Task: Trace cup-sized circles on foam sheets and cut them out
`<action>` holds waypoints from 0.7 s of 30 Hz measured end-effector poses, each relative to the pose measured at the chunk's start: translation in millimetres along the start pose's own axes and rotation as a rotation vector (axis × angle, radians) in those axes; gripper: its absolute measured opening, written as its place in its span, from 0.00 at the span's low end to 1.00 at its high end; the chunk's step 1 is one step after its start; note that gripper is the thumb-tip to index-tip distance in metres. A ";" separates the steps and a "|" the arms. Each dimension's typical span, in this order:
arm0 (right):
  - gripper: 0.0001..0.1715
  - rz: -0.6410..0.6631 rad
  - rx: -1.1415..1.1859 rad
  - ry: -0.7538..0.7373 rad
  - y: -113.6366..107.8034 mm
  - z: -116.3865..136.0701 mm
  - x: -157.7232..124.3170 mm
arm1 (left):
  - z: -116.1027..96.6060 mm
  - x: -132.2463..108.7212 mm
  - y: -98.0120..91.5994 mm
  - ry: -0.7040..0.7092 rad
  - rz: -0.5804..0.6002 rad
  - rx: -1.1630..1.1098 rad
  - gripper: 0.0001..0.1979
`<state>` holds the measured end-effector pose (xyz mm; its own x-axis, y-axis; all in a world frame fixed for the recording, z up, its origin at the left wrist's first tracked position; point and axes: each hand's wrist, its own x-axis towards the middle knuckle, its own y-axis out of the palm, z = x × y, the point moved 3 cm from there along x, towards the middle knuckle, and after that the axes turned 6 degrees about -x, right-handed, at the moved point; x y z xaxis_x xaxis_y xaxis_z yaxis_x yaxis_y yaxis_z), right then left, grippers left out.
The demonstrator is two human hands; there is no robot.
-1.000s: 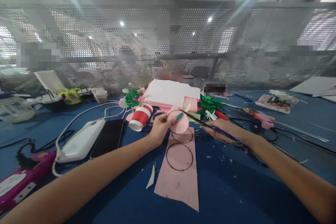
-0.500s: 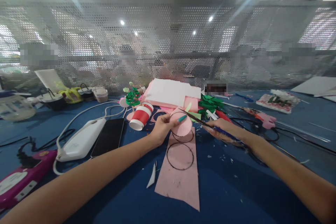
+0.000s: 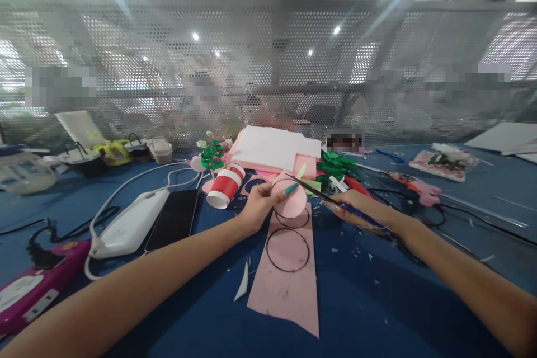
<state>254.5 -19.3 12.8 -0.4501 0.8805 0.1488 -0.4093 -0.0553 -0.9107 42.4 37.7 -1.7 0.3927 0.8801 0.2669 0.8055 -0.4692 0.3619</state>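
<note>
My left hand (image 3: 260, 204) pinches a pink paper disc (image 3: 290, 200) and holds it up above the blue table (image 3: 369, 302). My right hand (image 3: 354, 208) grips a pair of scissors (image 3: 319, 194) with blue handles, and the blades reach left to the disc's upper edge. Below the disc lies a pink paper strip (image 3: 286, 268) with two black circles drawn on it. A red and white paper cup (image 3: 225, 185) lies on its side just left of my left hand.
A white power bank (image 3: 128, 225) and a black phone (image 3: 173, 219) lie at the left, with cables. A magenta device (image 3: 29, 285) sits at the near left. Pink and white foam sheets (image 3: 274, 151), green paper shapes (image 3: 335, 166) and scraps crowd the far middle. A perforated metal screen (image 3: 268, 67) backs the table.
The pink disc has turned slightly in my left hand and sits a little lower against the scissor blades. My arms have stayed nearly still.
</note>
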 end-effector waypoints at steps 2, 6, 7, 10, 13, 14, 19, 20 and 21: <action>0.27 -0.008 -0.026 -0.007 0.1 -1.0 -0.2 | 0.1 0.1 -0.6 0.009 -0.008 0.010 0.13; 0.27 -0.016 -0.068 -0.011 -0.9 -0.8 -0.4 | 0.1 0.3 -1.8 0.019 -0.024 0.022 0.13; 0.27 -0.010 -0.068 -0.017 -1.0 -0.5 -0.2 | 0.2 0.3 -1.9 0.015 -0.024 0.021 0.13; 0.26 0.006 -0.059 -0.035 -0.6 0.0 0.3 | 0.2 0.5 -1.6 0.005 -0.025 0.014 0.13; 0.25 0.008 -0.049 -0.037 0.2 -0.8 0.6 | -0.6 0.2 -0.4 0.005 -0.025 0.007 0.12; 0.24 0.006 -0.047 -0.031 0.5 -1.3 0.6 | -0.8 0.1 -0.1 0.005 -0.024 0.005 0.12; 0.24 -0.002 -0.052 -0.013 0.7 -2.4 0.1 | -1.1 -0.1 0.2 0.003 -0.030 -0.008 0.11; 0.24 -0.002 -0.052 -0.016 0.5 -2.1 0.0 | -0.9 0.0 0.0 -0.001 -0.031 -0.008 0.12; 0.24 -0.006 -0.053 -0.019 0.2 -1.7 0.0 | -0.6 0.1 -0.1 -0.004 -0.030 -0.010 0.12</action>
<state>255.8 -18.5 12.0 -0.4632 0.8715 0.1612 -0.3697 -0.0247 -0.9288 42.1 37.8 -1.2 0.3698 0.8941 0.2525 0.8127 -0.4430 0.3785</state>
